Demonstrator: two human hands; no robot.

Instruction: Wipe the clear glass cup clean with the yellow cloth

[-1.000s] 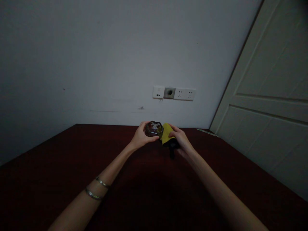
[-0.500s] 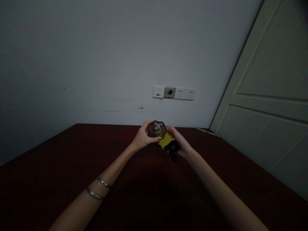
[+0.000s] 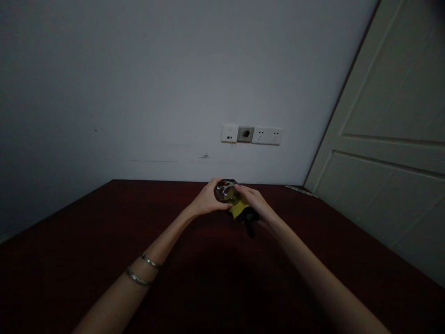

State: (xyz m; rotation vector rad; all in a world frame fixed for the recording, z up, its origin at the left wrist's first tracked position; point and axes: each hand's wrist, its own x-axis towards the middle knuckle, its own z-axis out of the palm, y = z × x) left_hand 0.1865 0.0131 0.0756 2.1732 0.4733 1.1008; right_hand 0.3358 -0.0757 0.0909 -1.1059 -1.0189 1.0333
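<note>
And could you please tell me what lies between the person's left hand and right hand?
In the head view, a faceted glass bowl and a yellow-and-black cloth lie between the left hand and the right hand.

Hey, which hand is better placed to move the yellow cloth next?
Probably the right hand: it holds the yellow cloth, while the left hand is curled around the glass dish.

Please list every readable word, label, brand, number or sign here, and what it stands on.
No text can be read.
Glass dish and yellow-and-black item: no legible lettering.
Wall sockets: any markings too small to read.
Pale strip by the door: too blurred to tell.
</note>
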